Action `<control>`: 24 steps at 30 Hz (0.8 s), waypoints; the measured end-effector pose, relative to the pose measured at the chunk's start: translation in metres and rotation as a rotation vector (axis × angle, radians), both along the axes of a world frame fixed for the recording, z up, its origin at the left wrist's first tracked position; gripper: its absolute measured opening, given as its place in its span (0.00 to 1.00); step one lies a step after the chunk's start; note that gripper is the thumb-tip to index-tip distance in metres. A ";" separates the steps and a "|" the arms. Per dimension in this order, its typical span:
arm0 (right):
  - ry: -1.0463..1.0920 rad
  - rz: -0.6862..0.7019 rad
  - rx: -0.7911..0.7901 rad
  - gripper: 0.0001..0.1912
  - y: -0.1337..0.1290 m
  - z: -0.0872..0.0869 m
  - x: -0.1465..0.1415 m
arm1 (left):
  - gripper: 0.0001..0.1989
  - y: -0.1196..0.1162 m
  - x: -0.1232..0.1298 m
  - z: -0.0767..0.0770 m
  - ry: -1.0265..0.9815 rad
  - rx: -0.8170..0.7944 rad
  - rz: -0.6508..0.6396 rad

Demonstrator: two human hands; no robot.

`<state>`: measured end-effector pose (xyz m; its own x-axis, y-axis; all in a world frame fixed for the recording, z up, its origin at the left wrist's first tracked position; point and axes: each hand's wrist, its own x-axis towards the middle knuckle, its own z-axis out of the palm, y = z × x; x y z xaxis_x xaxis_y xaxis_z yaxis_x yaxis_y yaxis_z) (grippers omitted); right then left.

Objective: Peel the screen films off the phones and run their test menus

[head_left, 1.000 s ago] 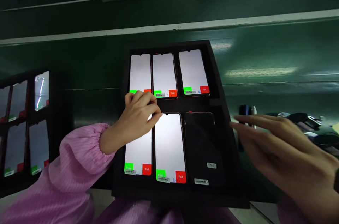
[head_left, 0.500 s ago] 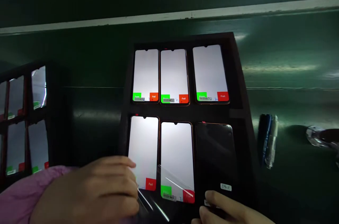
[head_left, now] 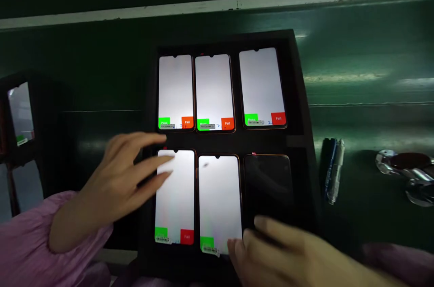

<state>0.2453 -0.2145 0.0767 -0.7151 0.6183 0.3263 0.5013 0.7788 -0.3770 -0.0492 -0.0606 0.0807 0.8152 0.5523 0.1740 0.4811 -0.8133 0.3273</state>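
Note:
My left hand [head_left: 125, 174] is open, fingers spread over the upper left part of a lit phone [head_left: 174, 201] in the lower row. I cannot tell whether its fingertips touch the screen. My right hand [head_left: 281, 251], blurred, has curled fingers at the bottom right corner of the lower middle phone [head_left: 219, 201], covering its red box. What those fingers hold, if anything, is hidden. A small dark spot [head_left: 205, 165] shows near that screen's top. A barcode label [head_left: 210, 250] sits at its bottom edge. Just above my right hand lies a dark-screened phone [head_left: 267, 183].
The black tray [head_left: 298, 83] also holds an upper row of lit phones [head_left: 176, 92] with green and red boxes. Pens [head_left: 334, 171] lie right of it, beside a shiny metal object [head_left: 403, 165]. Another tray of phones [head_left: 22, 115] is at the left.
My left hand has moved up and opened out. The clear film seen near it before no longer shows. My right hand has moved left onto the lower middle phone's corner.

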 end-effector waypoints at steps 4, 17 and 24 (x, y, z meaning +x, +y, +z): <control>0.004 -0.373 -0.116 0.07 0.050 -0.001 0.006 | 0.14 0.002 0.011 -0.011 0.124 0.108 0.102; 0.307 -0.705 -0.446 0.03 0.067 0.000 -0.004 | 0.13 -0.008 0.003 -0.011 0.124 0.114 0.196; 0.400 -0.737 -0.488 0.06 0.063 0.003 -0.005 | 0.08 -0.013 0.004 -0.010 0.019 0.134 0.197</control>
<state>0.2400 -0.1516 0.0796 0.0136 0.9987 0.0495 0.5655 0.0331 -0.8241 -0.0454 -0.0738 0.0708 0.6975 0.6744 0.2423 0.6401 -0.7383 0.2127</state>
